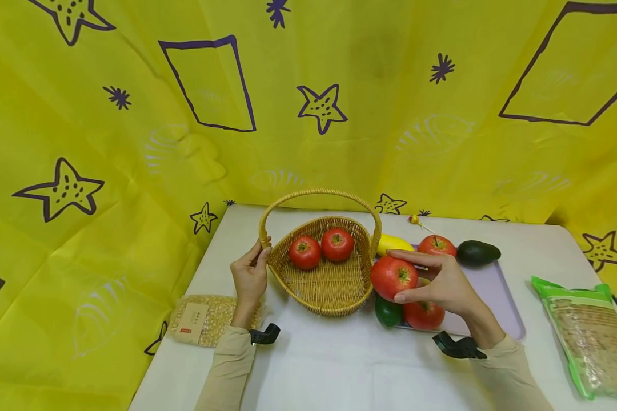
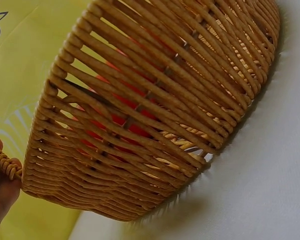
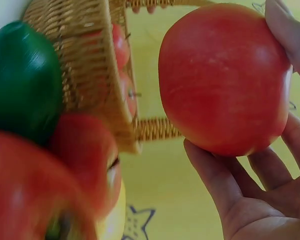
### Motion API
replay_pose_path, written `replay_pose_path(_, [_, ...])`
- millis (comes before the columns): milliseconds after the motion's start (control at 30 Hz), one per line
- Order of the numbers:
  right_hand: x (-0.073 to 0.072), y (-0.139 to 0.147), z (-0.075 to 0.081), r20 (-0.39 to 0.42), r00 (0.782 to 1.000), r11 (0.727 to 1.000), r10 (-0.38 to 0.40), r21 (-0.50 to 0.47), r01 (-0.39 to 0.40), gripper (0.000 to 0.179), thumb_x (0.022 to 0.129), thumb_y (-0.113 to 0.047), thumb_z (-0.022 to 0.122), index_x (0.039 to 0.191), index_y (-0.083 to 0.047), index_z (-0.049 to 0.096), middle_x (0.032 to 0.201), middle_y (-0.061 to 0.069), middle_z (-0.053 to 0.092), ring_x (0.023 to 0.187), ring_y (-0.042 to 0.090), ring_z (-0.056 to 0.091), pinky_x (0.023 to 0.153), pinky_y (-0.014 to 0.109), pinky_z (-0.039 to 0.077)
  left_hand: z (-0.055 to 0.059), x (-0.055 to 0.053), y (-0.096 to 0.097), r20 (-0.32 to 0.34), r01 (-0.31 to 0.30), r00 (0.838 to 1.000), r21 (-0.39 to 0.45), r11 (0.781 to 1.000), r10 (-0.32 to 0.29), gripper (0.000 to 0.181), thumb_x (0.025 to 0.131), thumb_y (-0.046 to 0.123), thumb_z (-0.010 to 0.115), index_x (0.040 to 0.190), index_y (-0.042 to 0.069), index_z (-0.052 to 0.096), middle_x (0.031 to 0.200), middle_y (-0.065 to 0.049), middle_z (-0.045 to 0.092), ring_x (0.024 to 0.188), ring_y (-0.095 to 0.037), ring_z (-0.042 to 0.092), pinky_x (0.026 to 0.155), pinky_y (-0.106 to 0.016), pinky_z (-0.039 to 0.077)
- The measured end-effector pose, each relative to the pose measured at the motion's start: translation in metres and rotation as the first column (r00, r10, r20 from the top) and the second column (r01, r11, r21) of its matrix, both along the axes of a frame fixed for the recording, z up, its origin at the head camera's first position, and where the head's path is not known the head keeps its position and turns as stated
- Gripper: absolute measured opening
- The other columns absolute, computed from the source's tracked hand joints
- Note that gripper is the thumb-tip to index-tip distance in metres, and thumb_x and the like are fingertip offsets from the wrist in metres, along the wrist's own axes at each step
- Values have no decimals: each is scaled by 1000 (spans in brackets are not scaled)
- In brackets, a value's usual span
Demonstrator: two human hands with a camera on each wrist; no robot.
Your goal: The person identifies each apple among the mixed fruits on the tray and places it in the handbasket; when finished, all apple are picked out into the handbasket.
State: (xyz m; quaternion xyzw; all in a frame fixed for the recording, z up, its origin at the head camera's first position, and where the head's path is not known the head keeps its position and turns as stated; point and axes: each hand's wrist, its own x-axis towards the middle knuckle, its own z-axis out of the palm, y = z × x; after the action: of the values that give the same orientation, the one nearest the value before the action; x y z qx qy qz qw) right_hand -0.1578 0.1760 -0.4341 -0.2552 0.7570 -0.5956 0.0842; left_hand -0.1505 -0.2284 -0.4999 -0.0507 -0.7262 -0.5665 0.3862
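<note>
A wicker basket (image 1: 323, 291) with a tall arched handle stands on the table, and two red apples (image 1: 305, 253) lie inside it. My left hand (image 1: 250, 275) pinches the foot of the handle at the basket's left side; in the left wrist view the fingertips (image 2: 4, 195) are on the wrapped handle. My right hand (image 1: 444, 281) grips another red apple (image 1: 391, 278) between thumb and fingers, held up just right of the basket's rim. Below and behind it, more apples (image 1: 424, 315), a green avocado-shaped fruit (image 3: 24, 82) and a yellow fruit (image 1: 393, 244) sit close together.
A pale purple tray (image 1: 493, 288) lies under the fruit at the right, a dark avocado (image 1: 478, 253) on its far edge. A lollipop (image 1: 415, 220) is behind. Bagged grains (image 1: 218, 319) lie left; a green-edged food packet (image 1: 591, 337) lies far right.
</note>
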Motion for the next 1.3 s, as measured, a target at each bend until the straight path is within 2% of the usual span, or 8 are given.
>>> replay_pose_path(133, [-6,-16,2,-32,999,999,30,19,-30,72,74,-1,96,141,-5,69,133,-5,74,111,9,74,92,25,63,-1,0,-2,13,4,1000,2,1000,-4,32,95,-10,72,127,-11,71,114,-28,76,99,-33,76,82,-12,60])
replay_pose_path(333, [-10,-35,1,15,995,995,94,-17,-94,73,74,-4,96,142,-8,69,137,3,73,115,12,73,94,28,63,-1,1,-3,32,24,999,10,1000,-24,31,98,-5,72,129,-9,71,115,-26,77,100,-9,75,83,-14,60])
replay_pose_path(467, [-12,-46,0,17,992,992,122,-11,-122,72,75,-6,97,142,-10,70,140,7,72,119,10,71,96,27,62,-1,2,-2,36,26,999,17,1000,-27,32,98,-5,72,129,-9,71,116,-27,76,100,-1,73,83,-13,60])
replay_pose_path(700, [-18,-68,5,37,988,988,148,29,-149,74,72,-16,100,140,-15,72,139,2,73,121,12,70,97,29,62,-1,2,-3,48,1,999,13,1000,-1,33,95,-10,72,128,-10,71,115,-28,76,98,-10,75,81,-11,59])
replay_pose_path(867, [-23,-83,9,22,984,983,177,50,-178,74,71,-19,101,139,-13,72,138,3,73,123,18,69,96,30,62,-1,1,-2,54,1,999,24,1000,-2,33,93,-12,72,126,-12,71,115,-30,75,97,-15,76,81,-10,59])
replay_pose_path(1000, [-27,-91,9,26,982,979,185,76,-187,73,71,-22,102,138,-13,73,139,4,73,125,25,68,98,36,63,-1,1,-2,52,15,999,36,999,-17,32,94,-11,72,126,-11,71,115,-30,75,98,-11,76,82,-11,60])
replay_pose_path(1133, [-32,-99,11,57,982,978,182,94,-187,72,69,-23,103,136,-20,75,141,3,71,126,30,66,101,47,62,1,2,-2,53,22,998,28,999,-24,32,96,-7,72,128,-10,71,116,-28,76,98,-2,74,82,-12,60])
replay_pose_path(1300, [-41,-109,12,88,976,971,198,122,-208,73,66,-23,104,134,-22,76,141,8,69,123,30,65,101,47,61,1,2,-4,58,34,998,28,999,-36,33,97,-4,72,130,-10,70,117,-29,75,99,-1,74,83,-13,60])
